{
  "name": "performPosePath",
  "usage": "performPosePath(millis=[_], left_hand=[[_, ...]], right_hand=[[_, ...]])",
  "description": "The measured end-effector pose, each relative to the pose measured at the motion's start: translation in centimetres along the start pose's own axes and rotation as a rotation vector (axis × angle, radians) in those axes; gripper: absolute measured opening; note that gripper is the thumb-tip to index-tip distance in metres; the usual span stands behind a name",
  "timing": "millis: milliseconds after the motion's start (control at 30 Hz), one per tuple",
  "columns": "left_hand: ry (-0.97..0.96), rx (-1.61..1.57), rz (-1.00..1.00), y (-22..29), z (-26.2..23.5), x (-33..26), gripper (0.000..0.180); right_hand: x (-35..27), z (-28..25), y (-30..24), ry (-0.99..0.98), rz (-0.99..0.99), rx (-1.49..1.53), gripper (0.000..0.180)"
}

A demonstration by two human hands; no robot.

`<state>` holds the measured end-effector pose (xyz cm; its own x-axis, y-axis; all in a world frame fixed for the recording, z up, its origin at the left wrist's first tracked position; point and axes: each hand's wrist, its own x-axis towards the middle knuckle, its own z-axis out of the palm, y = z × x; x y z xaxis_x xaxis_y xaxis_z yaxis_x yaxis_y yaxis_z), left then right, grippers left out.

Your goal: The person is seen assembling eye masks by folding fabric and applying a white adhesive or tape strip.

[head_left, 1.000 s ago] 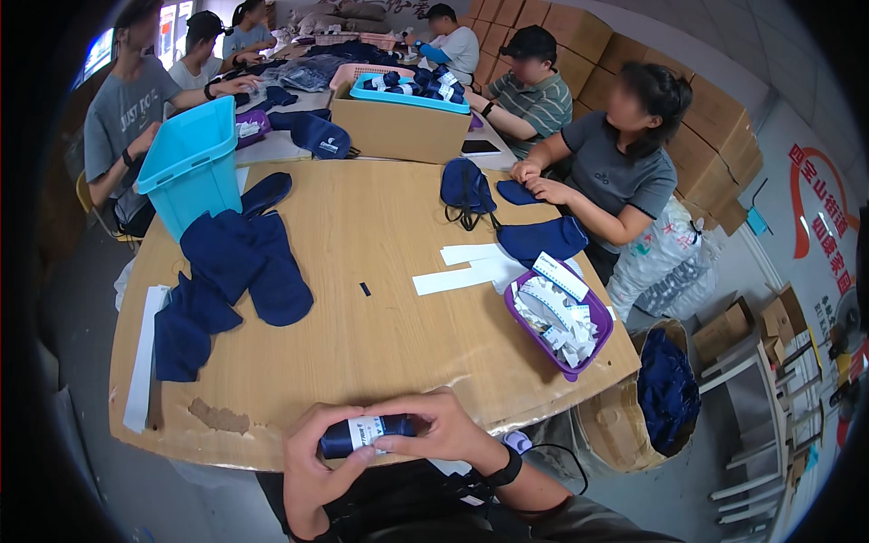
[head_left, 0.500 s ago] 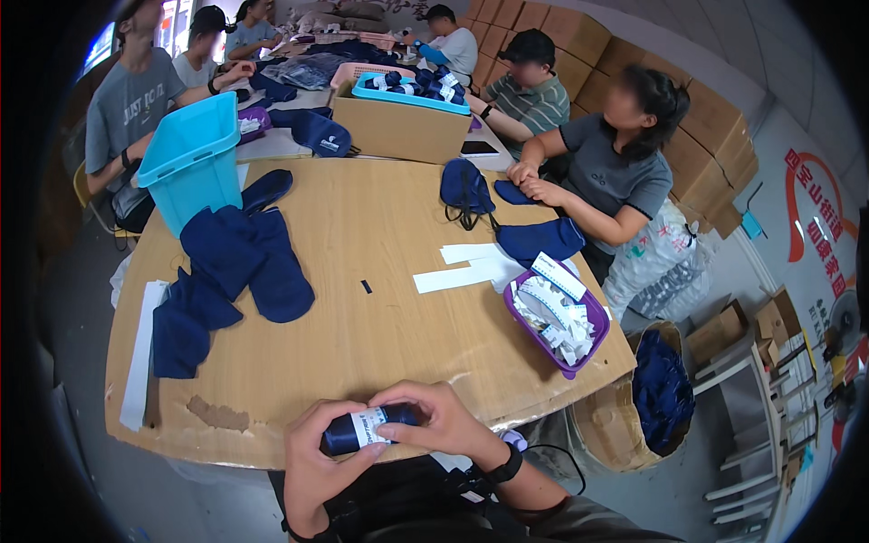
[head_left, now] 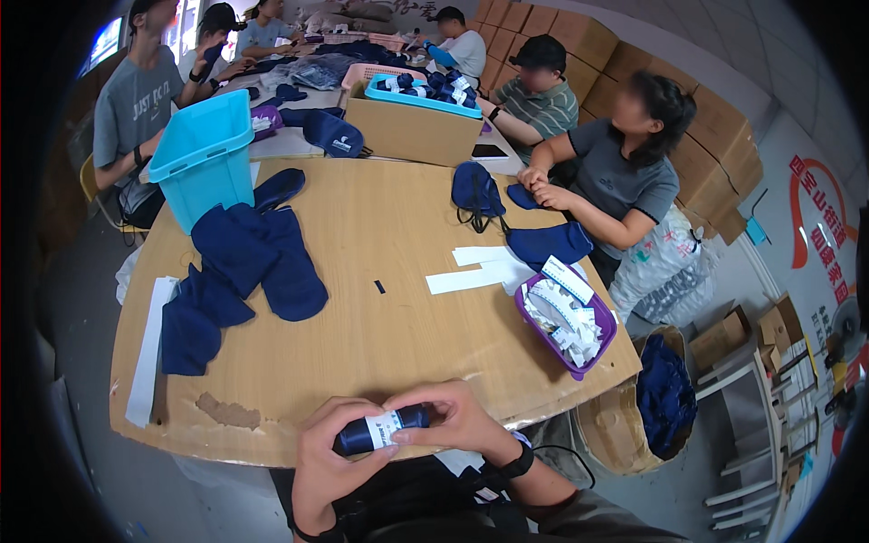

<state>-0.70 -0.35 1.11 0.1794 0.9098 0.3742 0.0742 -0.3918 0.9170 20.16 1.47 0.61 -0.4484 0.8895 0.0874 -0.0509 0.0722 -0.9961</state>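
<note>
Both hands hold a short navy cloth roll point(head_left: 357, 440) with a white paper band point(head_left: 384, 428) round its middle, just above the table's near edge. My left hand point(head_left: 319, 457) wraps the roll's left end, its thumb along the lower side. My right hand point(head_left: 460, 418) curls round the other end, with the thumb pressed on the band. Nearest on the right is a purple basket point(head_left: 587, 364) of loose white paper labels point(head_left: 563, 312). White paper strips point(head_left: 471, 280) lie beside it.
Navy cloth pieces point(head_left: 294, 276) spread across the table's left side, before a turquoise bin point(head_left: 206, 172). A cardboard box point(head_left: 412, 132) carries a tray of banded rolls point(head_left: 444, 88). A co-worker point(head_left: 625, 172) sits right; others sit farther back. A carton of navy cloth point(head_left: 665, 394) stands below.
The whole scene has shifted slightly rightward in the view. My hands keep the roll between them, with little change in grip. At the far left, a co-worker's hand has risen.
</note>
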Motion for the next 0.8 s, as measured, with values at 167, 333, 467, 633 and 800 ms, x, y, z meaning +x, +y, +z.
performPosePath(millis=[167,333,467,633,800], left_hand=[[-0.031,-0.002,0.058,0.2,-0.3,-0.1,0.042],[0.001,-0.009,0.043,0.1,-0.3,-0.3,0.042],[0.004,-0.01,0.052,0.1,-0.3,-0.2,0.038],[-0.029,0.011,0.037,0.3,-0.4,-0.3,0.038],[-0.03,-0.014,0.035,0.4,-0.7,-0.7,0.038]], right_hand=[[-0.3,0.0,-0.2,-0.016,-0.032,0.048,0.037],[-0.2,0.4,0.3,0.003,-0.09,0.077,0.035],[-0.4,0.5,-0.4,0.042,0.013,0.068,0.028],[0.1,0.6,-0.7,0.141,0.038,-0.115,0.02],[0.3,0.5,-0.8,0.181,0.054,-0.215,0.023]])
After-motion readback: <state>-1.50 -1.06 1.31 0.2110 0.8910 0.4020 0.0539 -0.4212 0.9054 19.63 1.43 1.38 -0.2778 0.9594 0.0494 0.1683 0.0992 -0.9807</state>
